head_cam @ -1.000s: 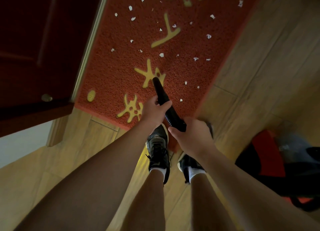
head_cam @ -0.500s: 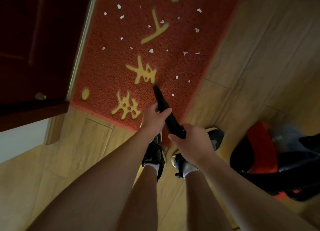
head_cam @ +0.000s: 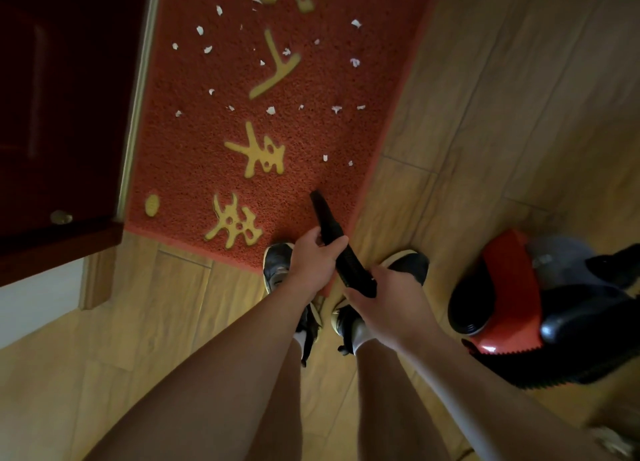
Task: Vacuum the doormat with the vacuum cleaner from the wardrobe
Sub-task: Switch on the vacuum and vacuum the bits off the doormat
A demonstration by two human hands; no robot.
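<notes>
Doormat (head_cam: 214,142) is cropped at top. Black wand (head_cam: 327,218) is gripped by left hand (head_cam: 313,263) and right hand (head_cam: 391,308), rear hidden. Vacuum cleaner (head_cam: 509,280) is blurred.

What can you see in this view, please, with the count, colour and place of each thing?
doormat: one, red with yellow characters, on the floor ahead, beside the door
paper scraps: many, white, scattered over the doormat, mostly its far half
vacuum nozzle: one, black, in both hands, tip aimed at the doormat's near right part
vacuum cleaner: one, red and black, on the floor at the right
door: one, dark red-brown, at the left
floor: one, tan wood
shoes: two, black, at the doormat's near edge
left hand: grips the nozzle farther along
right hand: grips its near end
</notes>
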